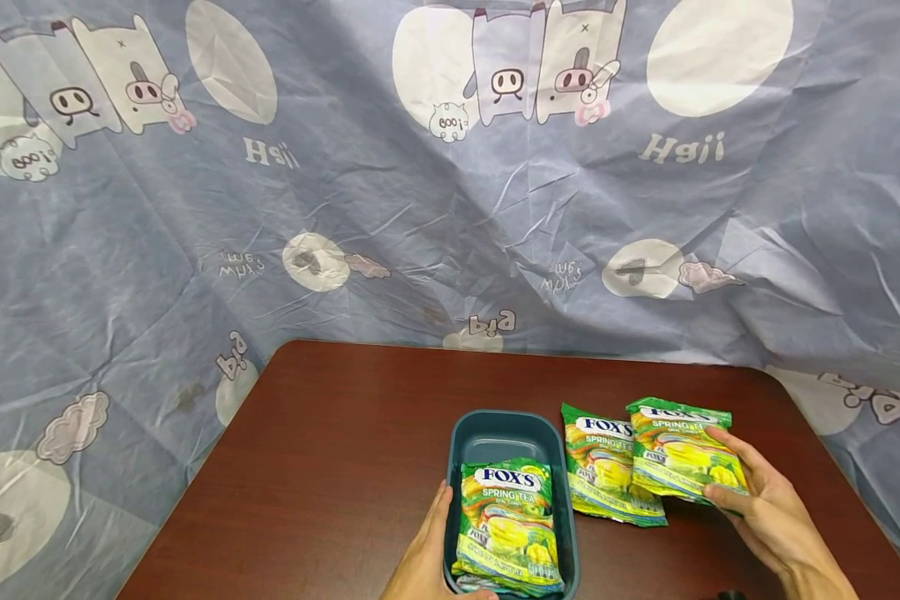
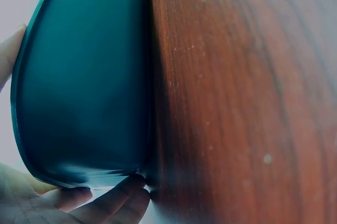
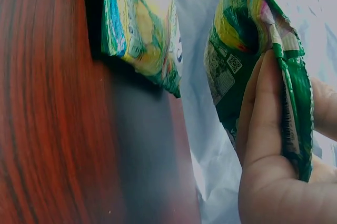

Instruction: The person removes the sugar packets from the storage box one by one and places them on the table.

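Observation:
My right hand (image 1: pixel 768 500) pinches the right edge of a green and yellow Fox's Spring Tea candy bag (image 1: pixel 678 450), thumb in front and fingers behind. In the right wrist view this bag (image 3: pixel 226 71) is raised above the table. A second candy bag (image 1: pixel 603 467) lies just left of it, partly covered in the head view. My left hand (image 1: pixel 423 558) holds the near left corner of a dark teal plastic container (image 1: pixel 506 421), which stands on the table. Inside, toward its near end, lies another candy bag (image 1: pixel 506 525), with more packaging showing beneath it.
The table (image 1: pixel 307 467) is dark reddish-brown wood with rounded far corners. A blue-grey cloth (image 1: pixel 420 208) printed with cartoon pigs hangs behind and beside it. A small black object (image 1: pixel 731 595) shows at the bottom edge of the head view.

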Available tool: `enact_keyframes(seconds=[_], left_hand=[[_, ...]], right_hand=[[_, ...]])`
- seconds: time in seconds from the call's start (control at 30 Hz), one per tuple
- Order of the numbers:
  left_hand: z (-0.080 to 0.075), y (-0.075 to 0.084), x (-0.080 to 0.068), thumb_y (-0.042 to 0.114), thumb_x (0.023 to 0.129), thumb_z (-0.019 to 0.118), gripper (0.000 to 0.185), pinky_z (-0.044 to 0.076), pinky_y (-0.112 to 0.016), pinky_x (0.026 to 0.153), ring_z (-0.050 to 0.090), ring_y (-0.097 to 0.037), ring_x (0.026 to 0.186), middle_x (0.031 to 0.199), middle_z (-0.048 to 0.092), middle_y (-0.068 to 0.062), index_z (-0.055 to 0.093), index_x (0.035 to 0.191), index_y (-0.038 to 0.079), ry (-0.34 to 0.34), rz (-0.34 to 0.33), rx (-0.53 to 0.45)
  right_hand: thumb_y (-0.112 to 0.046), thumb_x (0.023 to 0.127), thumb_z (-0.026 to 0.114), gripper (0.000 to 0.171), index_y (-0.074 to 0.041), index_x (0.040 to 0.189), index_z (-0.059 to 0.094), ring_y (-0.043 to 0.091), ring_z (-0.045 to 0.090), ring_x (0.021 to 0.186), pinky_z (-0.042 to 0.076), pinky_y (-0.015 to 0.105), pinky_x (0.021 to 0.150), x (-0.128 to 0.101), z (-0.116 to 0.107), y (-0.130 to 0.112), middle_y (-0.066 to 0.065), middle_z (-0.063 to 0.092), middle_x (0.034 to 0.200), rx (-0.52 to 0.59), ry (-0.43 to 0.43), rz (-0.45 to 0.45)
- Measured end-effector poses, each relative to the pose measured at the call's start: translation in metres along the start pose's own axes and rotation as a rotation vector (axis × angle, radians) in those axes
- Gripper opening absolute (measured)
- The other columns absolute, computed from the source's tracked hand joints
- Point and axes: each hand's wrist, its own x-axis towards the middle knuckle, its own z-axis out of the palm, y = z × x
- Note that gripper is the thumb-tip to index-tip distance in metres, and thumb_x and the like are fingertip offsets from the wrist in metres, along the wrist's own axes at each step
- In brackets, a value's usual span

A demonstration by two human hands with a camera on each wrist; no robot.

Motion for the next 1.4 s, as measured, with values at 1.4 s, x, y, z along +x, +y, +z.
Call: enact_keyframes(seconds=[1.4], left_hand=[[-0.002,0.005,-0.001,0.058,0.071,0.088,0.130,0.043,-0.065,0.100,0.035,-0.041,0.142,0.168,0.016,-0.014,0.010,0.164,0.013,-0.033,-0.098,-0.026]], right_hand=[[0.019,0.095,0.051,0.081,-0.030,0.158,0.033,0.009,0.063,0.096,0.055,0.028,0.072,-0.009,-0.042,0.023,-0.014,0.058,0.124,-0.061,0.041,0.160]])
